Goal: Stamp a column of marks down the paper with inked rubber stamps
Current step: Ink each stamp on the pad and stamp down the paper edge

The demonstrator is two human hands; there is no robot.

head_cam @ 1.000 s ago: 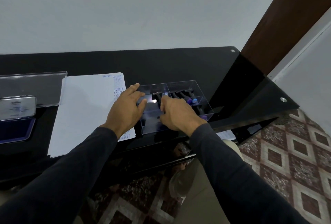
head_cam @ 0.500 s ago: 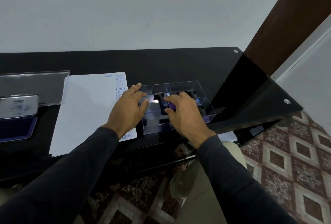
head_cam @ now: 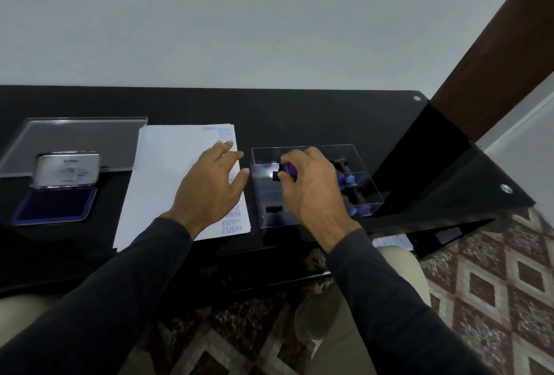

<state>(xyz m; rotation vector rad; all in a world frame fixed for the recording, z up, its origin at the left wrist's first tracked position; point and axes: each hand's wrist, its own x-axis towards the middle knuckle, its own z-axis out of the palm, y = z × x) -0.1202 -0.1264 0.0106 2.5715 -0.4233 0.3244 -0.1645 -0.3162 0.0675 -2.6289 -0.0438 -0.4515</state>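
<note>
Item 1, nearest me: 2 dark sleeves reached in from the desk's [head_cam: 299, 110] front edge, over a patterned floor [head_cam: 494, 284] seen beside and through the black glass top.

Item 2: my left hand [head_cam: 209, 191] lay over the paper's right edge, its fingers spread wide and fairly straight, holding nothing; I could not tell whether the palm pressed down or only hovered.

Item 3: my right hand [head_cam: 311, 191] was over the clear tray, fingers curled around a rubber stamp [head_cam: 290, 169] with a purple knob and dark body. The stamp sat at the tray's left part, at or above rim height; I could not tell if it touched the tray floor.

Item 4: the paper [head_cam: 171, 182], a small white stack, lay at mid-desk, running from near the front edge toward the back. A column of blue marks [head_cam: 232, 226] reading SAMPLE ran along its right edge, partly hidden by my left hand.

Item 5: the clear tray [head_cam: 368, 191] sat just right of the paper, apart from it, with more stamps [head_cam: 349, 179] in its right compartments.

Item 6: the ink pad [head_cam: 54, 203] sat open toward the desk's left edge, blue pad facing up, lid raised behind.

Item 7, farthest: a clear plastic sheet [head_cam: 81, 134] lay behind the ink pad, left of the paper's far end.
</note>
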